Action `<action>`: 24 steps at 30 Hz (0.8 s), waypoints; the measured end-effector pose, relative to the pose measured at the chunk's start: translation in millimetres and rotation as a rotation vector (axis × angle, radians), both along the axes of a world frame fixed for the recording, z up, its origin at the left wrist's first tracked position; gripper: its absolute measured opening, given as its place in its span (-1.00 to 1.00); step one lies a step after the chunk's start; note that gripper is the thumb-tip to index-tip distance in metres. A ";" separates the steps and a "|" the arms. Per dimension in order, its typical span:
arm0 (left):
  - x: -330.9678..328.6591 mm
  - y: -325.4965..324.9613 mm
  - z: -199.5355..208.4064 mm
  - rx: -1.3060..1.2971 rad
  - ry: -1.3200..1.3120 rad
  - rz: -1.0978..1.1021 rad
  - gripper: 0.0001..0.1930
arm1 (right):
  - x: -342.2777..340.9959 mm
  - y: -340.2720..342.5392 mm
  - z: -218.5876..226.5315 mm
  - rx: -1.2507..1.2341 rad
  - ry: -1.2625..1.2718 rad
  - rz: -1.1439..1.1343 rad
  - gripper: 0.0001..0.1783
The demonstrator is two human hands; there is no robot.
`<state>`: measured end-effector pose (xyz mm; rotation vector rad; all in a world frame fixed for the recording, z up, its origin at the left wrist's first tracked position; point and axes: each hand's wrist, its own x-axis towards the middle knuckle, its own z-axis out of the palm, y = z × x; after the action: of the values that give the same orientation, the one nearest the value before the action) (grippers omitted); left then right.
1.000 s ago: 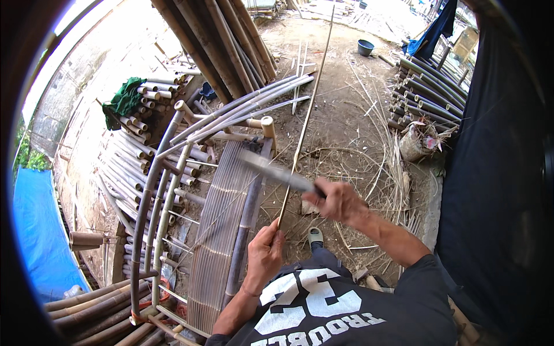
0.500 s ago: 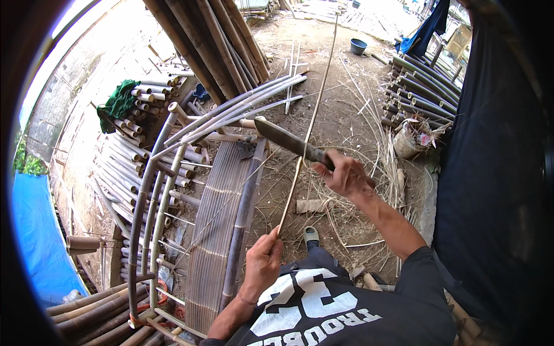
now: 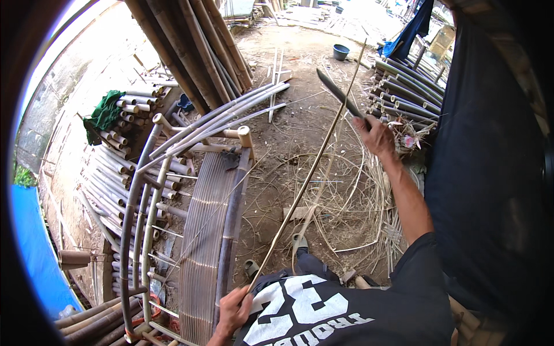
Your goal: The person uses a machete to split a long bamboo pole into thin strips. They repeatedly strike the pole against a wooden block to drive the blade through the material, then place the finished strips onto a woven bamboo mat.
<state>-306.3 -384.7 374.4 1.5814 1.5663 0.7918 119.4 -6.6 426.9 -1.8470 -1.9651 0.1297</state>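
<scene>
My left hand (image 3: pixel 235 309), low near the front of my dark shirt, is closed on the near end of a long thin bamboo strip (image 3: pixel 304 190). The strip slants up and away to the right. Farther out, my right hand (image 3: pixel 378 138) is wrapped round the handle of a machete (image 3: pixel 334 89). Its dark blade crosses the strip close to the far end and seems to touch it. A thin, pale, blurred sliver (image 3: pixel 316 205) hangs below the strip and reaches down toward my legs.
At left stands a bamboo bench (image 3: pixel 206 230) with pale poles (image 3: pixel 231 115) across its end. Cut bamboo lies stacked (image 3: pixel 109 179) beyond it and at right (image 3: pixel 407 95). Loose shavings (image 3: pixel 352 213) litter the ground. A dark cloth (image 3: pixel 485 173) hangs at right; a bucket (image 3: pixel 341 52) stands far off.
My right hand and the machete have moved away along the strip toward its far end. My left hand has drawn back and down with the near end. A hanging sliver now shows more clearly.
</scene>
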 end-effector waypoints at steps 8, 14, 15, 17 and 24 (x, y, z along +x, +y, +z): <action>-69.0 -69.6 -56.7 0.000 0.058 0.132 -0.86 | 54.7 16.1 30.1 0.029 0.110 -0.167 -0.09; -35.7 9.7 -34.8 -0.244 -0.315 0.167 -0.72 | 4.3 -5.0 0.0 0.057 0.359 -0.353 -0.15; -16.0 29.8 -23.6 -0.224 -0.456 0.204 -0.63 | -16.7 -19.4 -9.0 0.084 0.316 -0.223 -0.18; 14.4 77.7 3.1 -0.269 -0.689 0.107 -0.54 | -59.0 -59.3 -28.7 0.057 0.270 0.003 -0.23; 52.9 153.3 52.5 -0.479 -0.938 0.086 -0.59 | -174.1 -157.8 -34.8 0.343 0.158 0.733 -0.44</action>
<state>-253.4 -231.4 426.9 0.6253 1.0037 0.9253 -54.7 -164.4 392.1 -0.8252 -2.2777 0.1394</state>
